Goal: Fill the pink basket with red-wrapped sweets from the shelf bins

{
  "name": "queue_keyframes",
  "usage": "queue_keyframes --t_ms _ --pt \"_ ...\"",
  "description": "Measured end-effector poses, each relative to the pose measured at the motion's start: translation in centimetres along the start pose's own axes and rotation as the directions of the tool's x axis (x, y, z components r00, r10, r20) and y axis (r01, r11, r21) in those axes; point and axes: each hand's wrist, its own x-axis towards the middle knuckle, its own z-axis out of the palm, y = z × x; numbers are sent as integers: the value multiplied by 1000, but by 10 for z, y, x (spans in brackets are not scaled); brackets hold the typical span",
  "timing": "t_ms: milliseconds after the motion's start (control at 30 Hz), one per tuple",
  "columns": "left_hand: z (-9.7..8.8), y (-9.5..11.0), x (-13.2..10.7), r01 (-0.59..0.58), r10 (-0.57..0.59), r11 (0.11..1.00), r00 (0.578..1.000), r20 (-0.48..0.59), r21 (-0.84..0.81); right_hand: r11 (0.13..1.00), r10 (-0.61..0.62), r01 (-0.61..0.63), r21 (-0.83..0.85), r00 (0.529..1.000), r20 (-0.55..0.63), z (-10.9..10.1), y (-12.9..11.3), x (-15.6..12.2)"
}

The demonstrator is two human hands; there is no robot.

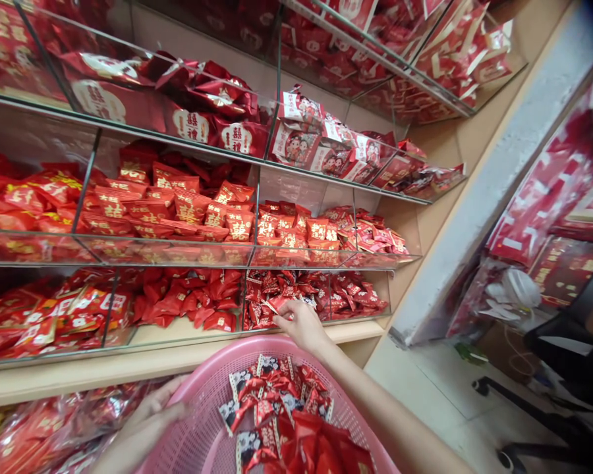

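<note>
the right hand (301,326) reaches over the far rim of a pink plastic basket (210,388) to the front of the lowest display shelf; its grip is narrow, with thumb and forefinger drawn close together at a bin of small red packets (289,286), though i cannot tell whether one is caught between the fingertips. the left hand (155,415), a little blurred, has its grip on the basket, at the left side of the rim. inside the basket lie small red packets with black-and-white ends (264,392), heaped loosely toward the middle, and nearer the person some shiny plain red packets (326,444) lie beside and partly over them. the basket sits just in front of the pale wooden shelf edge (178,355), below the bin. to the left of that bin, past a clear divider, are more plain red packets (182,296). the shelf above carries red packets with gold lettering (178,204), and the one over that has dark red bags with white labels (192,125). bagged red goods (49,421) lie under the wooden edge at the lower left. off to the right, the legs of a black chair (528,408) stand on the tiled floor (435,382).
</note>
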Motion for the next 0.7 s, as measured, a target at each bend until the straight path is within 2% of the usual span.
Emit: queue_keyframes --t_ms 200,333,433,533,700 --pt "-1 -4 2 -2 2 1000 1000 26 6 983 -81 66 -171 993 -82 29 -39 4" --pt "-6 -9 6 2 -3 1000 999 36 23 996 -16 7 -87 994 -107 38 -47 12" --pt "-12 -10 10 -31 28 998 998 54 58 1000 18 -16 17 993 -120 29 -39 19" --pt "-17 -11 15 -32 21 994 994 108 102 988 17 1 157 994 -112 10 -23 21" --pt "-19 -13 20 -51 38 993 993 115 109 914 30 11 405 995 -94 -12 0 16"
